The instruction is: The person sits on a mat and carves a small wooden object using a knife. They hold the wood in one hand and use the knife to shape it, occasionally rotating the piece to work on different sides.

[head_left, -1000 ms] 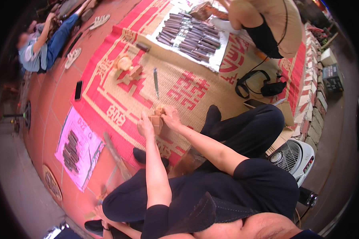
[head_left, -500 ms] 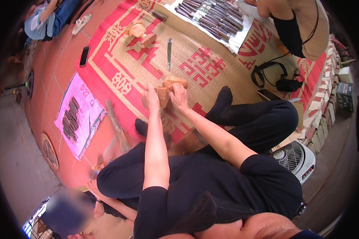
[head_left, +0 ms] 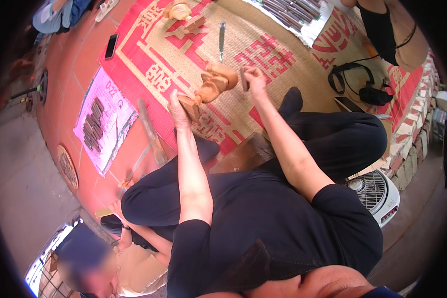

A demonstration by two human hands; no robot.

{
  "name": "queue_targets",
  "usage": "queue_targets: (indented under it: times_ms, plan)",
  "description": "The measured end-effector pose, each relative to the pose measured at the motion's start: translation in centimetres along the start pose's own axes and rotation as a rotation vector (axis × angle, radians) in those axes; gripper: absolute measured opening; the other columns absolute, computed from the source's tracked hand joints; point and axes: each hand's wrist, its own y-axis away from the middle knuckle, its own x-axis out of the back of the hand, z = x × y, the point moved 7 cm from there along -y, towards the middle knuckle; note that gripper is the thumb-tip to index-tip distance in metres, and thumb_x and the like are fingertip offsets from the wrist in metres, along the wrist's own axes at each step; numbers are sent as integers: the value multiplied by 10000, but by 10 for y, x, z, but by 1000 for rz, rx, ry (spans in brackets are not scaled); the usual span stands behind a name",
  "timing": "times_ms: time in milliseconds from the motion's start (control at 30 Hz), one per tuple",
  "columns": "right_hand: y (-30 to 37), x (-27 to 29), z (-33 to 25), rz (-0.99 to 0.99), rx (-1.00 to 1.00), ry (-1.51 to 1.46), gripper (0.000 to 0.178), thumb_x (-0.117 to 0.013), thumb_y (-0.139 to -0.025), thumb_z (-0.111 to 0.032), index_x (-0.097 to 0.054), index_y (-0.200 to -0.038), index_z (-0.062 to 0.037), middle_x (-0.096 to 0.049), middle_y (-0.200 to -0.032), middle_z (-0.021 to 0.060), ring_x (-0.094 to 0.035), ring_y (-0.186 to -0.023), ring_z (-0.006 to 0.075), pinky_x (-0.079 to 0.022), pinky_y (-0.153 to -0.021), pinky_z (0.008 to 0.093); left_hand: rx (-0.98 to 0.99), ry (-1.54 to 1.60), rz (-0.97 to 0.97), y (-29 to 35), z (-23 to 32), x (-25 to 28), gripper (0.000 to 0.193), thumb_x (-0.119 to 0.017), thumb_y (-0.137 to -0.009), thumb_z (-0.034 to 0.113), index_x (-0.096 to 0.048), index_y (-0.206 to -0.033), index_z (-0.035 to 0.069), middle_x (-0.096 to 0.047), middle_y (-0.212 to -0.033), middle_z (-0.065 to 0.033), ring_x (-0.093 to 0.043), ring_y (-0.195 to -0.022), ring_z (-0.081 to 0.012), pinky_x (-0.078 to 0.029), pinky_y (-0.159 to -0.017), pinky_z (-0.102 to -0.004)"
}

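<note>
My left hand (head_left: 180, 113) is closed round the square base of a carved wooden figure (head_left: 216, 82), which lies tilted away from me over the mat with its rounded end to the far right. To the right, apart from the figure, my right hand (head_left: 256, 81) pinches a small dark flat piece (head_left: 244, 79) between thumb and fingers; I cannot tell what it is. Beyond the figure, a slim metal-coloured tool like a cutter (head_left: 222, 42) lies on the woven mat (head_left: 193, 69). A second carved wooden figure (head_left: 178, 11) rests farther off.
Dark-handled tools (head_left: 292, 15) lie in rows at the far side, others (head_left: 95, 124) on a pink cloth (head_left: 102, 161) at left. A wooden mallet-like stick (head_left: 151, 131), phone (head_left: 111, 46), black strap (head_left: 352, 79) and fan (head_left: 375, 196) lie around. People sit near left and far right.
My right hand has left the figure and moved right, now showing a dark flat piece. My left hand still holds the figure's base, and the figure now shows more fully. The view has shifted.
</note>
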Motion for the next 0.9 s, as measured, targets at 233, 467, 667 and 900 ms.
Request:
queue_targets:
  times_ms: [233, 467, 667, 900]
  plan:
    - [22, -71, -91, -364, -368, -485, 37, -492, -905, -30, -520, -902, -53, -618, -1135, 179, -594, -1077, 261, -500, -879, 342, -389, 276, -241, 38, 111, -18, 441, -374, -931, 346, -502, -643, 38, -469, -645, -66, -502, -663, -166, -408, -631, -297]
    - [46, -108, -140, -576, -383, -764, 100, -474, -912, -22, -542, -982, -2, -617, -1114, 192, -617, -1020, 254, -510, -907, 363, -595, 12, -238, 82, 150, -26, 454, -416, -888, 348, -497, -601, 6, -468, -621, -85, -454, -581, -163, -342, -555, -300]
    - [56, -110, -144, -597, -500, -858, 80, -516, -898, -17, -572, -950, 6, -645, -971, 137, -663, -855, 228, -563, -793, 345, -709, -400, -252, 111, 170, -42, 452, -462, -816, 361, -541, -595, -24, -506, -595, -88, -460, -576, -156, -323, -569, -286]
    - [60, -112, -169, -624, -438, -884, 79, -519, -896, -15, -564, -956, 9, -648, -963, 140, -664, -860, 223, -567, -798, 340, -811, -218, -266, 122, 177, -44, 385, -515, -795, 303, -571, -628, -39, -533, -598, -91, -493, -583, -161, -349, -557, -283]
